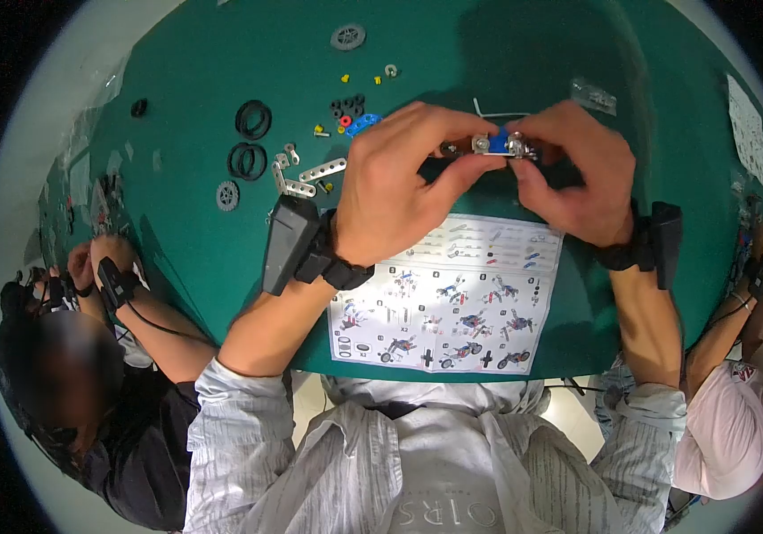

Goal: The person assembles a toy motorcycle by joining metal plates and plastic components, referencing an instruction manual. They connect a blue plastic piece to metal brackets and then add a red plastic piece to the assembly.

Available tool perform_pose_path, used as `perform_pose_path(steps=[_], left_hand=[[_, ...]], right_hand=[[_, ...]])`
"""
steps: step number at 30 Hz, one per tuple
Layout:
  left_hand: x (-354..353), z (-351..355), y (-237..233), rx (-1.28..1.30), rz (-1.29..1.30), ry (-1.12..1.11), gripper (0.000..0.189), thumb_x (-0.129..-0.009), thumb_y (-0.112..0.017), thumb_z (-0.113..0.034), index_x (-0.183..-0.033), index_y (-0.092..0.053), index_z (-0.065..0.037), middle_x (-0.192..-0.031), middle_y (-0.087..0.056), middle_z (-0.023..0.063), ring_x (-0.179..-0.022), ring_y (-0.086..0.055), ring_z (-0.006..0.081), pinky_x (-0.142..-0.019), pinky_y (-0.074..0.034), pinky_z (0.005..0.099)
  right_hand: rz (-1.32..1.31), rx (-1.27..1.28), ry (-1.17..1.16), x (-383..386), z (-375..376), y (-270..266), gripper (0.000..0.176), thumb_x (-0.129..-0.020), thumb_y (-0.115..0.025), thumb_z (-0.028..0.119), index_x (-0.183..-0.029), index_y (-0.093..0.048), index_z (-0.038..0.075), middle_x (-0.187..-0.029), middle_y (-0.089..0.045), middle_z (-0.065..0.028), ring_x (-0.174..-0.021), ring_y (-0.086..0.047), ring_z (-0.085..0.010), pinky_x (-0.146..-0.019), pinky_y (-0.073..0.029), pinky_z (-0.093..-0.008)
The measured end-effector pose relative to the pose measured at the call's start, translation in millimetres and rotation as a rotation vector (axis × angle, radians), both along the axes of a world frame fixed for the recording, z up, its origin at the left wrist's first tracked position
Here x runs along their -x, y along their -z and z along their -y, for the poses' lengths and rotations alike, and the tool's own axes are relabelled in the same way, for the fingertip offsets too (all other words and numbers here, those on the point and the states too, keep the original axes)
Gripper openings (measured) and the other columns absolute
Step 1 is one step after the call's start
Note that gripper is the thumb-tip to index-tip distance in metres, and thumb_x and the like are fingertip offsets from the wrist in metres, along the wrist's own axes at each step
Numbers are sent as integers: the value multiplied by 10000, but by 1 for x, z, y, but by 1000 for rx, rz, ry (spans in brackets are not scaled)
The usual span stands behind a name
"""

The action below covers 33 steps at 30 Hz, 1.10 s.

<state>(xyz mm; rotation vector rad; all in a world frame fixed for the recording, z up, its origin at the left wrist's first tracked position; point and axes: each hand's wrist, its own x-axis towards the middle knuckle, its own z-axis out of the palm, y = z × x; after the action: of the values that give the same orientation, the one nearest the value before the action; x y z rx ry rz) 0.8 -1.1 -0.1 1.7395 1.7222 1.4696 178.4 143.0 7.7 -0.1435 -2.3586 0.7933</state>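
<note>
Between my two hands, above the top edge of the instruction sheet (pixel 439 307), is a small assembly of metal and blue model parts (pixel 500 144). My left hand (pixel 408 173) pinches its left end between thumb and fingers. The right end is gripped by my right hand (pixel 581 169) in the same way. My fingers hide much of the piece. Close to my left hand lie a blue perforated part (pixel 363 124), small black parts (pixel 347 106) and a silver perforated strip (pixel 322 169). Behind my hands rests a thin white L-shaped rod (pixel 501 114).
On the green table (pixel 194 89) are black rubber rings (pixel 247 161), a grey wheel (pixel 347 36), a smaller grey wheel (pixel 227 196) and metal brackets (pixel 281 179). A clear plastic bag (pixel 593 96) lies at the back right. People sit on both sides, their hands at the table edge.
</note>
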Motion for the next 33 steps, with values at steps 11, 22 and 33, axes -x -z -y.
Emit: perform_pose_path(steps=[11,22,33], left_hand=[[-2,0,2,-7,17,-14,238,-857,-822,-77,-1083,-755,-45,-839,-718,56,-697,-667,107,-618,-511,247],[-2,-1,3,-39,5,-27,236,-847,-828,-84,-1073,-764,-57,-803,-721,38,-663,-647,99,-606,-497,239],[0,-2,-1,-24,-24,-37,259,-843,-831,-87,-1093,-769,-55,-857,-725,49,-712,-652,113,-645,-506,245]], right_hand=[[-52,5,9,0,2,6,342,-776,-812,66,-1094,-688,58,-862,-664,-57,-583,-578,-142,-517,-450,-271],[-43,-5,-12,0,-1,6,338,-776,-806,54,-1095,-694,51,-860,-650,-59,-604,-590,-154,-528,-462,-267],[-42,-19,-16,2,0,1,336,-773,-818,43,-1086,-697,32,-895,-679,-86,-721,-684,-196,-580,-517,-278]])
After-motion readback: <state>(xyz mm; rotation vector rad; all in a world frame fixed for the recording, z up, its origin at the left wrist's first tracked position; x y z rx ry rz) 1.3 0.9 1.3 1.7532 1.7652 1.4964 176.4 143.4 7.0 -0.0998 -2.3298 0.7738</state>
